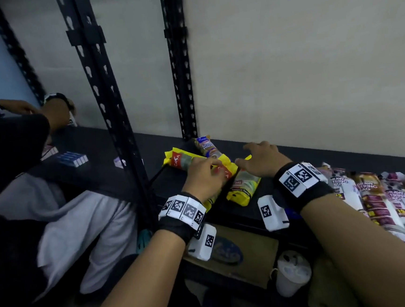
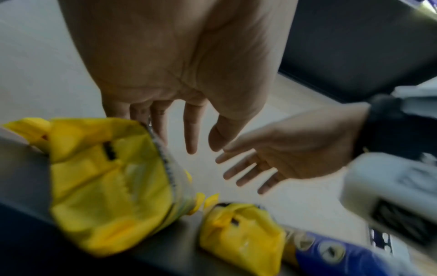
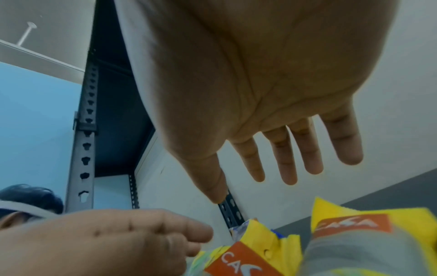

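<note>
Dark shelf point(image 1: 331, 156), yellow packets point(image 1: 242, 191) heaped on it, blue-topped packet point(image 1: 205, 147) behind, drawstring-bag packs point(image 1: 374, 202) at right.

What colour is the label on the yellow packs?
Orange label with white letters; clearest from right wrist.

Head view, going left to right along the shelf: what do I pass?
Blue boxes → black shelf post → left hand → right hand → drawstring bag packs.
</note>
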